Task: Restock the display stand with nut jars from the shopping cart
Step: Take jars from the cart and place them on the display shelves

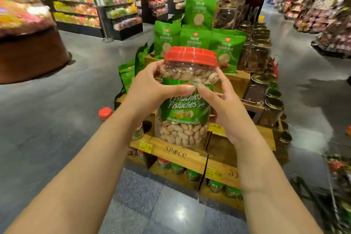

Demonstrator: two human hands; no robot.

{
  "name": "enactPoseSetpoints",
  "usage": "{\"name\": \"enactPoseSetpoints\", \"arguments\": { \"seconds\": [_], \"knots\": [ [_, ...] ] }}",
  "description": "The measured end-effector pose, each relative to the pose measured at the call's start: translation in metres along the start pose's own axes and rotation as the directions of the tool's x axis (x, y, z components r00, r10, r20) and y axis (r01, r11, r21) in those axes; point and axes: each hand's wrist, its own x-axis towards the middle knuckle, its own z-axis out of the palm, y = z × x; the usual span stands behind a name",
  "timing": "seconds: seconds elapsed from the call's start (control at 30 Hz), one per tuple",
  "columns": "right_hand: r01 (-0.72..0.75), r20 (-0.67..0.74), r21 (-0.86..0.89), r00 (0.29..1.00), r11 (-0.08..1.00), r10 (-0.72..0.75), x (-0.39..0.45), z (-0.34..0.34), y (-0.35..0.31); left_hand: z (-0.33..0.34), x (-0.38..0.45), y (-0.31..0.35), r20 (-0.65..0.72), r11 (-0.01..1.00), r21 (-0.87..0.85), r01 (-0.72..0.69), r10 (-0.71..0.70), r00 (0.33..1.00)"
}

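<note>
Pistachio jar (183, 97), clear ribbed plastic with a red fluted lid, is gripped at frame centre by the left hand (150, 89) and right hand (224, 108) before the wooden display stand (176, 150).

1. The big nut jar (187, 99) is see-through, with a bright red lid (190, 55).
2. Its label is green with white words, and the nuts inside are light tan.
3. The bags (201, 7) behind it are green, each with a pale round picture and a small red mark.
4. The display stand (176, 151) is yellow-brown wood with black writing.
5. The price tags (145, 147) are yellow.
6. A small jar (105, 113) at the left has a red lid too.
7. The floor (57, 112) is dark grey and shiny.
</note>
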Motion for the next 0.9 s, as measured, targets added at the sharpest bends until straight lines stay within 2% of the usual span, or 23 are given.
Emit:
{"name": "enactPoseSetpoints", "arguments": {
  "seconds": [0.2,0.33,0.53,0.77,0.9],
  "knots": [
    [0.002,-0.003,0.017,1.000,1.000,-0.002,0.059,0.053,0.010,-0.051,0.044,-0.036,0.012,1.000,0.015,-0.010,0.010,1.000],
    [-0.050,-0.001,0.057,0.999,0.997,0.050,0.107,0.073,0.024,-0.069,0.087,-0.066,0.056,1.000,0.030,0.008,-0.009,0.998],
    [-0.201,0.056,0.172,0.979,0.964,0.195,0.210,0.108,0.056,-0.091,0.179,-0.115,0.091,0.993,0.105,0.044,-0.054,0.994],
    [-0.339,0.019,0.155,0.940,0.928,0.340,0.306,0.150,0.082,-0.127,0.262,-0.188,0.120,0.978,0.162,0.130,-0.150,0.981],
    [-0.464,0.031,0.162,0.885,0.871,0.465,0.347,0.176,0.110,-0.142,0.301,-0.239,0.203,0.970,0.177,0.164,-0.199,0.959]
  ]
}}
